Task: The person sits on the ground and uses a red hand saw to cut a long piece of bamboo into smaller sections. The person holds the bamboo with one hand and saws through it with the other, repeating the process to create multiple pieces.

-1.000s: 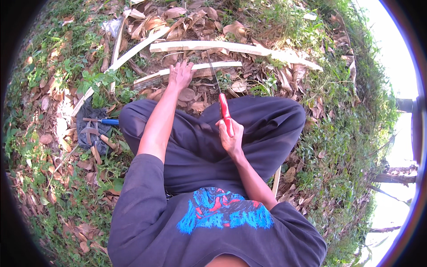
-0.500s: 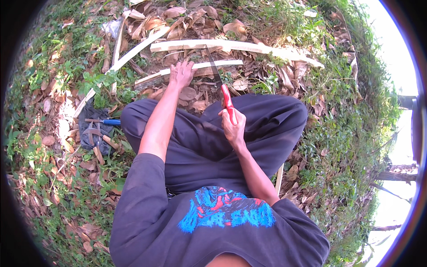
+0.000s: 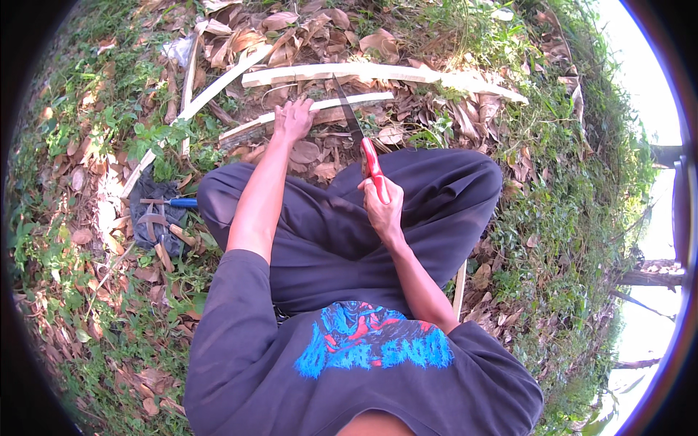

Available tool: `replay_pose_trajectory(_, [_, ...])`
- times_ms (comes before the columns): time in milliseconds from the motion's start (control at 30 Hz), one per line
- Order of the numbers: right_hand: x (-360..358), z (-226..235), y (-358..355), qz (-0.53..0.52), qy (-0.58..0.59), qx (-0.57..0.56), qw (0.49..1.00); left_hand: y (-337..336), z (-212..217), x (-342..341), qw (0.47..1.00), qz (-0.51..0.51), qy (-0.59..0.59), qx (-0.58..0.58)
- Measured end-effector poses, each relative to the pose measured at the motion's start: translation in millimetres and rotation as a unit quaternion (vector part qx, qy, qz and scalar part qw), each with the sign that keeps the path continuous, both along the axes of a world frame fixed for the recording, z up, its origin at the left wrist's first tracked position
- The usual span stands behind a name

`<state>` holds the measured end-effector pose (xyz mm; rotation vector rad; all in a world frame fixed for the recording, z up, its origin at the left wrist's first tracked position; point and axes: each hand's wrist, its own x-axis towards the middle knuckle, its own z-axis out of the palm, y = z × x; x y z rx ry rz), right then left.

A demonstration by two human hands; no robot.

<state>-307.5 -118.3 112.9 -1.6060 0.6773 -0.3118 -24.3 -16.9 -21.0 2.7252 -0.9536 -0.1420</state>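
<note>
The person sits cross-legged on leaf-strewn ground. Items follow from left to right.

1. Well left of the left hand, a dark cloth (image 3: pixel 156 218) lies on the ground with small hand tools on it, among them a blue-handled tool (image 3: pixel 182 203). None of them is in use.
2. A long pale strip (image 3: pixel 211 91) runs diagonally, up and to the left of the left hand. It lies apart from both hands.
3. The left hand (image 3: pixel 294 120) reaches forward with fingers spread and presses down on the near strip (image 3: pixel 363 99). Its grip is flat on top of the strip, not closed around it.
4. The knife (image 3: pixel 349 109) has a dark blade and a red handle. Its blade points up and away from the right hand and crosses the near strip just right of the left hand. Whether the edge is in the wood cannot be told.
5. The right hand (image 3: pixel 382 207) is closed around the red handle, above the lap.
6. The far plank (image 3: pixel 378 73) lies beyond the near strip, past the blade tip, and is untouched.

Progress, as a judgement: several pale pieces are already split or stripped. The near strip is the piece in hand; the cut at the blade looks not yet finished, as the strip shows whole on both sides.
</note>
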Motion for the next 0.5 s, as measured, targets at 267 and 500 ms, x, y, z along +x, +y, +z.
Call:
replay_pose_trajectory(267, [-28.3, 2.4, 17.6, 0.024, -0.020, -0.018, 0.999, 3.4, -10.4, 1.3, 0.995, -0.005, -0.083, -0.045])
replay_pose_trajectory(500, [-0.8, 7.0, 7.2, 0.014, -0.023, -0.046, 0.999, -7.4, 6.4, 0.9, 0.999, 0.016, 0.027, -0.002])
